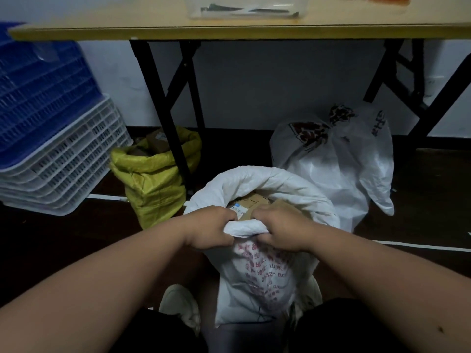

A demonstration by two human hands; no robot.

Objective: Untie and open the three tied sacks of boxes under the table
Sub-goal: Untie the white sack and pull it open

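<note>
A person crouched on the floor works at the white sack (257, 273) standing between their feet, in front of the tabletop (229, 31) and nearer the camera than anything else in the frame. Both hands hold the sack's near rim: the left hand (212, 226) and the right hand (279, 229) each have their grip curled tight round a fold of the rolled-down cloth, side by side and almost touching. The sack stands upright, its long axis vertical, and its mouth gapes away from the hands toward the tabletop's legs, with cardboard boxes (254, 202) showing inside. The far rim arches high while the near rim is bunched low in the two fists.

Left of the white sack, beside a tabletop leg, the yellow sack (153, 182) stands with its mouth already folded back on brown boxes. Right of the white sack and farther in under the tabletop, the printed sack (334, 159) appears still gathered and knotted at its top. That one seems to be the job left, and it lies on the right hand's side, so the right hand looks the nearer to reach it. Stacked crates (58, 159) stand at far left of the tabletop.
</note>
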